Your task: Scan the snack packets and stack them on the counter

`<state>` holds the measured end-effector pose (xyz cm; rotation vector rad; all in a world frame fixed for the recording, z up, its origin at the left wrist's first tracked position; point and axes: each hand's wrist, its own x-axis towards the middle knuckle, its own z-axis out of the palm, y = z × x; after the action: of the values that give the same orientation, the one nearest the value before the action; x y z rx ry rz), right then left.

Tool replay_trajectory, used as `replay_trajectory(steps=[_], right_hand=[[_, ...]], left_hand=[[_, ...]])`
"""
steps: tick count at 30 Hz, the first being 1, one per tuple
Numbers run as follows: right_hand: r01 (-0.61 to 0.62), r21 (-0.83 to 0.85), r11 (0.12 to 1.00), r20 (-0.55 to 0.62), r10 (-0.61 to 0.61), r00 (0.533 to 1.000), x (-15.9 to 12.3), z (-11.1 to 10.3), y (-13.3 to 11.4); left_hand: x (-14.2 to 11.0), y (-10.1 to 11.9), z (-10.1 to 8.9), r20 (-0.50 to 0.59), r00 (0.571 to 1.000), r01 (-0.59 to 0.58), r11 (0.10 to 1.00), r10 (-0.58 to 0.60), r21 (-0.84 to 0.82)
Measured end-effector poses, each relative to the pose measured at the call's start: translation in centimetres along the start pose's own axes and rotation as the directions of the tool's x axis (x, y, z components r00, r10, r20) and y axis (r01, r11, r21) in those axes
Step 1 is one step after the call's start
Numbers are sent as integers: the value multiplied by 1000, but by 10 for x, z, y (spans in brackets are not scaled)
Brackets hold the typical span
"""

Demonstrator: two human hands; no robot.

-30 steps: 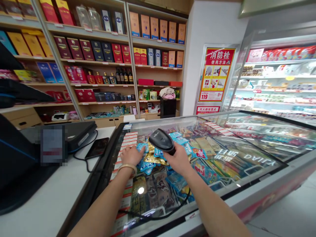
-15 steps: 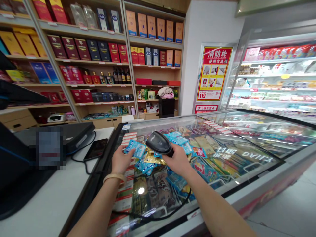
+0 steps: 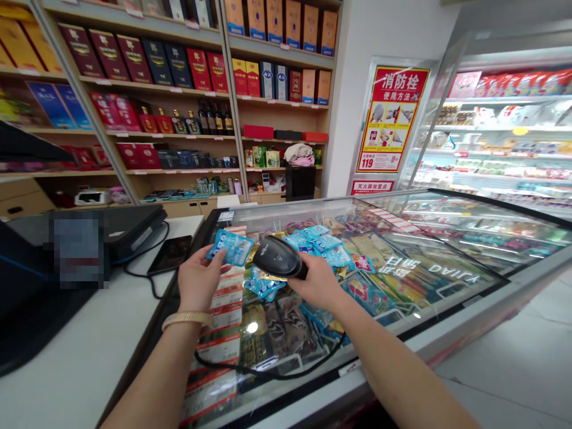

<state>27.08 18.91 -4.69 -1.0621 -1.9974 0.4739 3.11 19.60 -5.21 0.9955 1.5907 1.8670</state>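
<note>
Two hands work close together: the left hand (image 3: 199, 280) pinches a blue sachet (image 3: 231, 247) upright, just beside the black barcode scanner (image 3: 280, 257) wrapped firmly in the right hand (image 3: 315, 283), above a glass-topped chest freezer (image 3: 451, 336).

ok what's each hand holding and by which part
The left hand pinches a blue packet by its lower edge; the right hand grips a black handheld barcode scanner by its handle.
</note>
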Motion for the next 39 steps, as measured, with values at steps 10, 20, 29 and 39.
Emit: replay_trajectory(steps=[10, 20, 29, 39], right_hand=[[-18, -148, 989, 81, 30, 996, -1, -2, -6], [-32, -138, 990, 93, 46, 995, -1, -3, -5], [-32, -151, 988, 76, 44, 996, -2, -2, -4], [9, -86, 996, 44, -5, 999, -5, 1, 4]], left_hand=[[2, -2, -3, 8, 999, -49, 996, 48, 81], [0, 1, -2, 2, 999, -53, 997, 53, 64], [-1, 1, -3, 1, 999, -49, 996, 49, 72], [-5, 20, -14, -145, 951, -266, 962, 273, 62]])
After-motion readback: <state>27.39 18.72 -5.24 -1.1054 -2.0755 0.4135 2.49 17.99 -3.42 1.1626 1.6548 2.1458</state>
